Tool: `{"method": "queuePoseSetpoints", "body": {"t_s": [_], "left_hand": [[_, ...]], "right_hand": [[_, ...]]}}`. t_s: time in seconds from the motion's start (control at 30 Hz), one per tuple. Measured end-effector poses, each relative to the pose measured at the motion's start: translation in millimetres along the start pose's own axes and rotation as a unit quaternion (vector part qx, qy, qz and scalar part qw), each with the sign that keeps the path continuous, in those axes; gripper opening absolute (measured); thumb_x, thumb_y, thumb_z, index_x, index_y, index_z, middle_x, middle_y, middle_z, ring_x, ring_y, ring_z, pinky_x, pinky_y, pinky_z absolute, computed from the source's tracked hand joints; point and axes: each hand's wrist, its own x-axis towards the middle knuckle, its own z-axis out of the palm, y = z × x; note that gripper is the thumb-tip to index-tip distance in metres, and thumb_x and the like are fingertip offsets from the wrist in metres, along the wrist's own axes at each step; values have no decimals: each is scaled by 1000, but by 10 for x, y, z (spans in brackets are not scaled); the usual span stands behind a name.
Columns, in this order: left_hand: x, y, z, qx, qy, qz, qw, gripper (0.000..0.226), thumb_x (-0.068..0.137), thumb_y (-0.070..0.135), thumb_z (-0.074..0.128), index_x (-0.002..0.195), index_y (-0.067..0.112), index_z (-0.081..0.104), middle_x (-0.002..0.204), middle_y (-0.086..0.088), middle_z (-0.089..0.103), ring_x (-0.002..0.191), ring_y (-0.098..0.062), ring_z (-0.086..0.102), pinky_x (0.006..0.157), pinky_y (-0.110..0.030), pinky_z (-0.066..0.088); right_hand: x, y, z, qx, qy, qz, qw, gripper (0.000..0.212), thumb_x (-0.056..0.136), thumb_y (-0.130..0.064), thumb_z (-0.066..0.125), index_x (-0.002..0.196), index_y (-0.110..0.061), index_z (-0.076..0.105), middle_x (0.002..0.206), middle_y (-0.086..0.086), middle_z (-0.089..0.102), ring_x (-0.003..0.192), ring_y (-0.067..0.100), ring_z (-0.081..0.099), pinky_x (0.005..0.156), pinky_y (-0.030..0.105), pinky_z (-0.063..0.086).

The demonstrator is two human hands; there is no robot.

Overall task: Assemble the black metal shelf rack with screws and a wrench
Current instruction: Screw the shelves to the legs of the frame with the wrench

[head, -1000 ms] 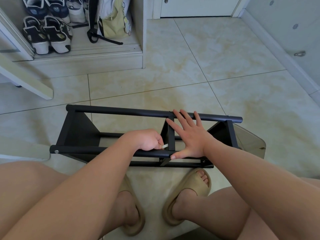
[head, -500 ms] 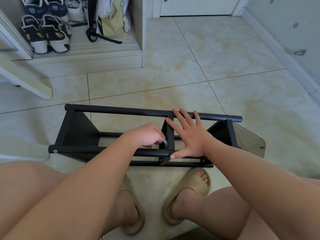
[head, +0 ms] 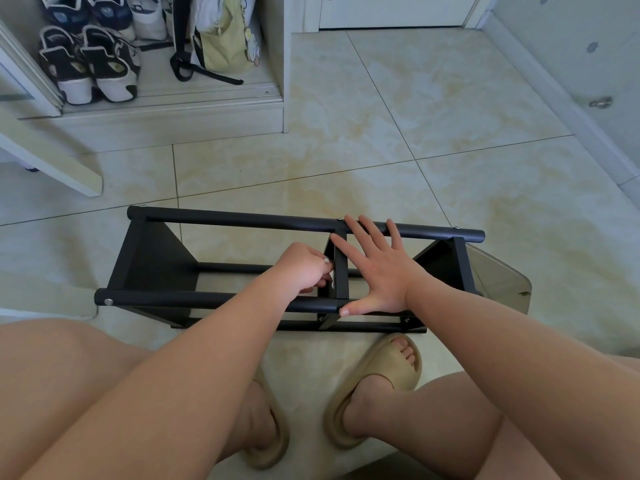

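Observation:
The black metal shelf rack [head: 207,220] lies on its side on the tiled floor just in front of my feet. My right hand [head: 379,271] lies flat and spread across its top, fingers reaching the far tube and thumb on the near tube beside the middle crossbar [head: 341,271]. My left hand [head: 304,268] is curled just left of that crossbar, fingers pinching a small tool that is almost wholly hidden; I cannot tell if it is the wrench. Silver screw heads show at the near tube's left end [head: 108,301] and on the far tube [head: 340,219].
My knees and beige slippers [head: 377,386] are close under the rack. A low cabinet with sneakers [head: 90,64] and a yellow-green bag [head: 221,43] stands at the back left. A white door [head: 391,10] is behind, a wall [head: 588,64] runs along the right, and a pale board [head: 45,161] leans at left.
My left hand rose from the near tube to the middle of the crossbar's left side. My right hand and the rack stayed in place.

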Motion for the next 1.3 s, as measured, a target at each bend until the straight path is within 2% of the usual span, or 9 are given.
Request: {"method": "queuePoseSetpoints", "body": {"t_s": [0.23, 0.4, 0.53, 0.67, 0.73, 0.9, 1.1, 1.2, 1.3], "left_hand": [[3, 33, -18, -38, 18, -14, 999, 16, 100, 16, 55, 114, 13, 62, 85, -3, 72, 78, -14, 68, 87, -34, 56], [11, 13, -42, -36, 22, -17, 999, 8, 100, 18, 56, 97, 18, 63, 82, -1, 72, 74, -11, 68, 83, -33, 55], [17, -5, -55, -45, 35, -9, 998, 10, 100, 17, 55, 97, 16, 64, 79, 0, 71, 68, -10, 66, 70, -27, 51], [15, 3, -38, -65, 36, -6, 997, 12, 100, 18, 55, 104, 14, 66, 84, -1, 73, 72, -11, 67, 79, -32, 55], [4, 14, -30, -58, 29, -9, 998, 11, 100, 18, 56, 103, 14, 65, 85, -1, 72, 71, -11, 66, 78, -31, 55], [-14, 18, -49, -32, 16, -22, 999, 12, 99, 19, 57, 87, 19, 60, 82, 1, 72, 80, -14, 69, 91, -37, 56], [-27, 18, -34, -37, 12, -27, 999, 11, 99, 19, 57, 88, 18, 61, 86, -1, 73, 83, -14, 70, 91, -37, 57], [-26, 22, -35, -31, 8, -28, 999, 12, 99, 19, 57, 88, 17, 61, 86, -1, 73, 88, -16, 71, 91, -37, 56], [-23, 31, -52, -6, 8, -25, 1000, 7, 99, 19, 56, 95, 16, 61, 80, 1, 72, 81, -14, 69, 89, -36, 56]], "right_hand": [[-1, 2, 3, -4, 2, -1, 1000, 126, 62, -105, 19, 157, -33, -20, 165, 8, -28, 152, 33, -24, 118, 67, -11], [2, 2, 11, -2, 1, 0, 1000, 127, 61, -106, 19, 157, -33, -20, 165, 7, -28, 152, 32, -24, 118, 67, -10], [2, 5, 14, 1, 2, -1, 1000, 127, 61, -106, 18, 157, -33, -20, 165, 6, -29, 152, 32, -25, 118, 67, -11], [1, 9, 20, 1, 5, -3, 1000, 127, 61, -106, 18, 157, -33, -19, 164, 6, -30, 152, 32, -24, 118, 67, -10], [3, 8, 21, -1, 4, -2, 1000, 127, 61, -106, 17, 158, -32, -19, 164, 6, -30, 152, 32, -24, 118, 67, -10], [7, 11, 25, -1, 4, -2, 1000, 127, 61, -106, 17, 157, -33, -20, 164, 5, -31, 152, 32, -24, 118, 67, -10], [5, 13, 33, -1, 8, -3, 1000, 126, 61, -106, 16, 157, -33, -21, 159, 3, -37, 153, 32, -23, 118, 67, -10], [7, 11, 32, -5, 9, -4, 1000, 126, 61, -106, 16, 157, -33, -20, 162, 4, -33, 153, 33, -22, 118, 67, -9], [9, 12, 30, -5, 5, -2, 1000, 126, 61, -106, 16, 157, -33, -20, 165, 6, -28, 153, 32, -23, 118, 67, -9]]}}
